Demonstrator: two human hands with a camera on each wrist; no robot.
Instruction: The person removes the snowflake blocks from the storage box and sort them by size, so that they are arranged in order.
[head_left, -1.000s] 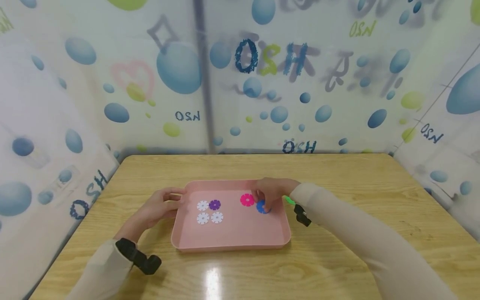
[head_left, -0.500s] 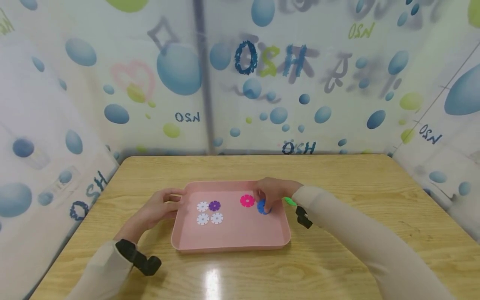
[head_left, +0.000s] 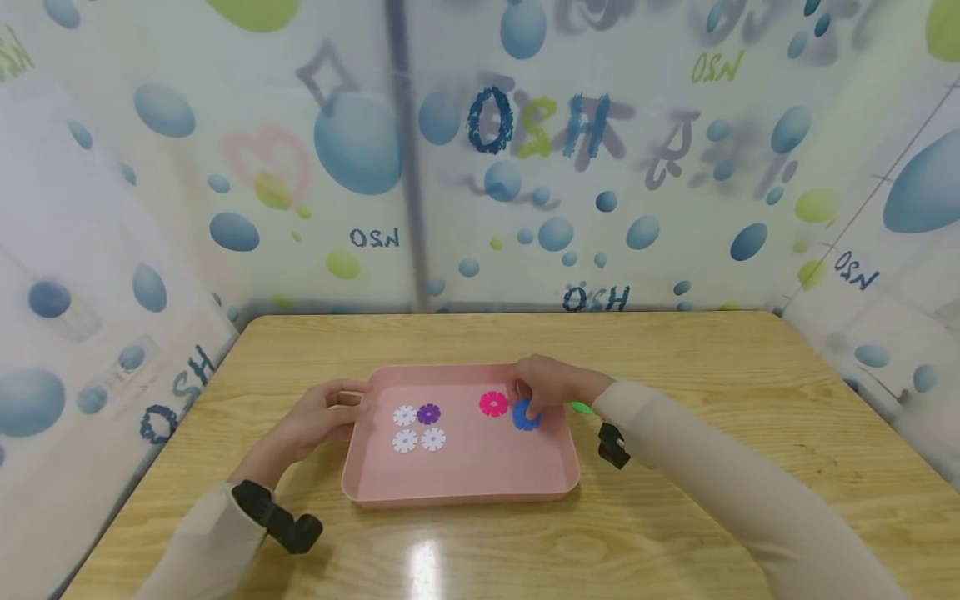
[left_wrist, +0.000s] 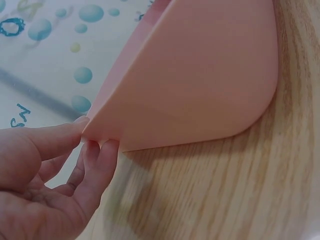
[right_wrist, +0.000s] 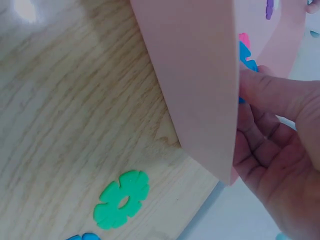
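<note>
A shallow pink tray (head_left: 465,479) lies on the wooden table with notched plastic snowflake discs inside. My left hand (head_left: 322,419) pinches the tray's left rim; in the left wrist view its thumb is at the edge and fingers meet the outer wall. Over the tray's right end, my right hand (head_left: 551,385) pinches a blue snowflake disc (head_left: 527,422), thumb on its face, fingers partly hidden. A pink snowflake disc (head_left: 493,404) lies just left of it. On the tray's left side sit a purple disc (head_left: 429,414) and several white discs (head_left: 433,439).
Outside the tray on the right, a green snowflake disc (right_wrist: 121,200) lies on the table, with part of another blue disc (right_wrist: 84,236) at the right wrist view's bottom edge. A patterned wall covering (head_left: 487,208) stands behind the table (head_left: 675,350).
My right hand has shifted slightly right, and more of the blue disc shows beneath its fingers. The left hand keeps its hold on the tray. The head view has tilted up a little.
</note>
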